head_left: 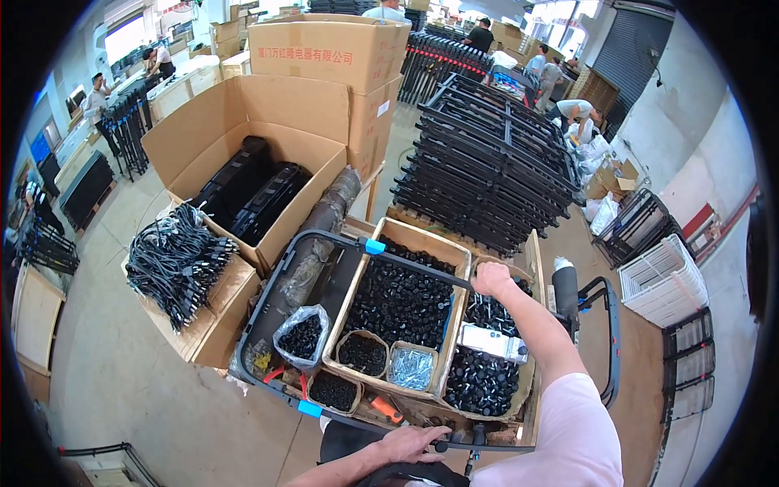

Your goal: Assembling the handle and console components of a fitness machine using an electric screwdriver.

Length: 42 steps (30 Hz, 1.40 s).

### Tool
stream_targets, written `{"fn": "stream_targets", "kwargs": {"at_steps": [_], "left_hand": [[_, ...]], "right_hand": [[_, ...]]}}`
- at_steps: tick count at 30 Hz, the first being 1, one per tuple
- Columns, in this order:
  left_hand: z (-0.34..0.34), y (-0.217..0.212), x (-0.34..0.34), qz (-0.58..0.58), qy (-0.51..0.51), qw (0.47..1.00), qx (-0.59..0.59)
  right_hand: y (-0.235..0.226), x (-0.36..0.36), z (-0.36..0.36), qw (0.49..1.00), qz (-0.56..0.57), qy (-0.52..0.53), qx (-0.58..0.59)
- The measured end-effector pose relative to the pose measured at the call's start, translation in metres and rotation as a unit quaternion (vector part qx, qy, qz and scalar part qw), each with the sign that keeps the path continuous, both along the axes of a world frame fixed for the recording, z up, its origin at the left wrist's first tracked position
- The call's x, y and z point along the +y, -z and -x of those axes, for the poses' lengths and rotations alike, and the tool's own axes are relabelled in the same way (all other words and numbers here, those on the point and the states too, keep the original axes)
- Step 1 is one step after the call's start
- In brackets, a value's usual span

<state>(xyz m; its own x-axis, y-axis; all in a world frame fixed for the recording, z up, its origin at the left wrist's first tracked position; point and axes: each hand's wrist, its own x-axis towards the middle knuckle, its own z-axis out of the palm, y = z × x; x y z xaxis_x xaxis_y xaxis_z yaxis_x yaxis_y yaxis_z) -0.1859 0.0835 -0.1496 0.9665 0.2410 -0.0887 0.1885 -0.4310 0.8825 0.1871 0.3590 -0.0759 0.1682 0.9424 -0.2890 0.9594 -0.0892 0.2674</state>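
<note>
A black tubular metal frame (261, 312) with rounded corners and blue tape lies across the parts bins in front of me. My right hand (492, 278) reaches far forward, its fingers closed around the frame's far bar. At the near bar is my left hand (410, 444), fingertips bent against a small black knob (441, 446); the fingers partly hide what they grip. Beneath the frame, a wooden bin (389, 280) is full of black plastic knobs. A right-hand bin holds black-headed bolts (483, 381), with a white phone-like object (492, 342) lying on top.
Small boxes hold silver screws (411, 367) and black parts (333, 391). An orange-handled tool (387, 409) lies near them. Black cables (180, 264) are heaped at left by an open carton (316, 158). Black frames (487, 166) are stacked ahead; other people work farther back.
</note>
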Motion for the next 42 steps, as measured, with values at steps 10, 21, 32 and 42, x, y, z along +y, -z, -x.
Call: {"fn": "stream_targets", "kwargs": {"at_steps": [10, 21, 32, 42], "left_hand": [[-0.005, 0.001, 0.005, -0.007, 0.004, 1.000, -0.016], [0.000, -0.004, 0.004, -0.021, 0.030, 0.999, -0.019], [-0.001, -0.005, 0.012, 0.024, -0.012, 1.000, 0.012], [-0.005, 0.012, 0.005, -0.068, 0.010, 0.996, -0.055]], "right_hand": [[-0.021, -0.003, 0.000, 0.999, 0.047, 0.018, -0.018], [-0.002, -0.016, -0.012, 0.991, 0.117, -0.031, -0.060], [-0.003, -0.003, -0.010, 0.996, 0.017, -0.027, -0.080], [-0.019, -0.005, -0.017, 0.997, -0.074, 0.011, 0.001]]}}
